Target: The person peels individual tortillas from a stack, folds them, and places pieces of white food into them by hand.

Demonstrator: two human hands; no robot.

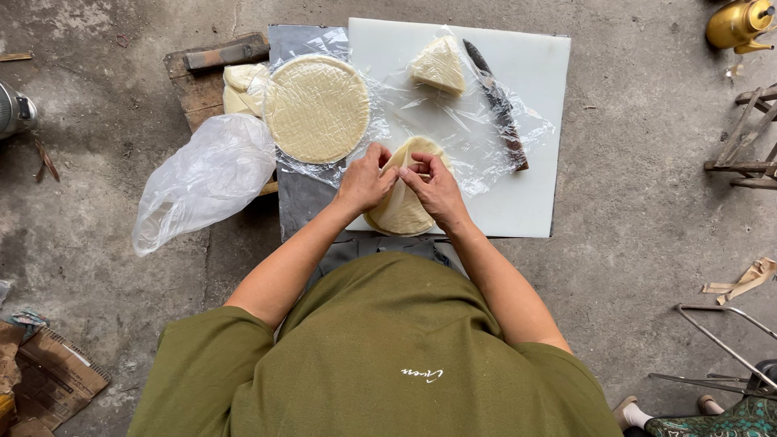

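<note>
On the concrete floor, a white board [530, 121] lies in front of the person, with clear film [453, 113] spread over it, probably to keep the dough off the bare surface. Both hands meet at the board's near edge over a pale sheet [401, 212] of thin dough. The left hand [364, 183] and right hand [437, 188] each pinch the sheet's top edge between thumb and fingertips, seemingly peeling one layer from the one beneath. The sheet hangs below the fingers toward the body, with its lower curve past the board's edge. To the left rests a round stack [317, 108] of the same sheets. A cut wedge [438, 65] and a knife [495, 101] sit at the far side, out of the hands' way. A limp plastic bag [202, 180] lies left on the floor.
</note>
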